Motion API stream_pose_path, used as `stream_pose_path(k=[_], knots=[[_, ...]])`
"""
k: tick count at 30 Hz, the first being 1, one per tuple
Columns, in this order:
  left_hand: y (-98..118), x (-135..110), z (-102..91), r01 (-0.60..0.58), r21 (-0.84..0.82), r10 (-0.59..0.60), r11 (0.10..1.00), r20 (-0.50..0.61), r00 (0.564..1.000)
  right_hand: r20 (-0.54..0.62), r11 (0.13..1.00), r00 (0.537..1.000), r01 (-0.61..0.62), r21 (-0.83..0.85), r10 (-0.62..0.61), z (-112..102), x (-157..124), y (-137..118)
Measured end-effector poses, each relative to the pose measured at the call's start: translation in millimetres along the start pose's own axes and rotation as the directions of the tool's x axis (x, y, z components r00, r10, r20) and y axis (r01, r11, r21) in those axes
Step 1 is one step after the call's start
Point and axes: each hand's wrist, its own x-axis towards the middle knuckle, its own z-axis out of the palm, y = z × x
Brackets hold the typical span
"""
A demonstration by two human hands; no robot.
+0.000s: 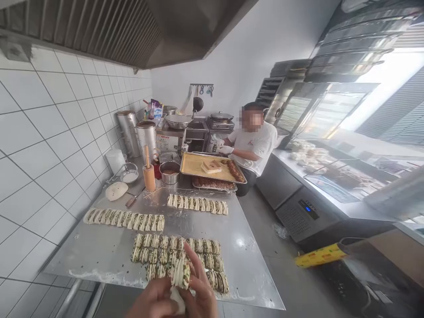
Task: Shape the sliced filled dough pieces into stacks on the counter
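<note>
In the head view I hold a small piece of layered dough (180, 274) with green filling between both hands, just above the near edge of the steel table (109, 254). My left hand (155, 297) pinches it from the left and below, its fingers blurred. My right hand (200, 287) grips it from the right, with one finger pointing up. A tail of pale dough hangs under the piece. Beyond my hands lie rows of filled dough pieces (177, 244), partly hidden by my fingers. Farther back rest two sliced filled dough rolls, one at left (124, 219) and one behind (198, 204).
A dough lump (116, 191), brush (131, 202), wooden roller (149, 177) and round metal pot (169, 173) stand along the back left. Behind them sits a baking tray (192, 164) with bread. A gloved co-worker (253, 141) is beyond it. Tiled wall (49, 176) borders the left.
</note>
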Motion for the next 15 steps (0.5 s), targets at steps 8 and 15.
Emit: stream_pose_path(k=[8, 15], knots=[[26, 1, -7.1, 0.002, -0.12, -0.018, 0.993, -0.127, 0.992, 0.191, 0.997, 0.98, 0.063, -0.04, -0.054, -6, -16, -6], [17, 13, -27.8, -0.208, 0.283, 0.224, 0.936, -0.023, 0.974, 0.159, 0.918, 0.937, -0.341, 0.204, 0.312, 2, -7, 19]])
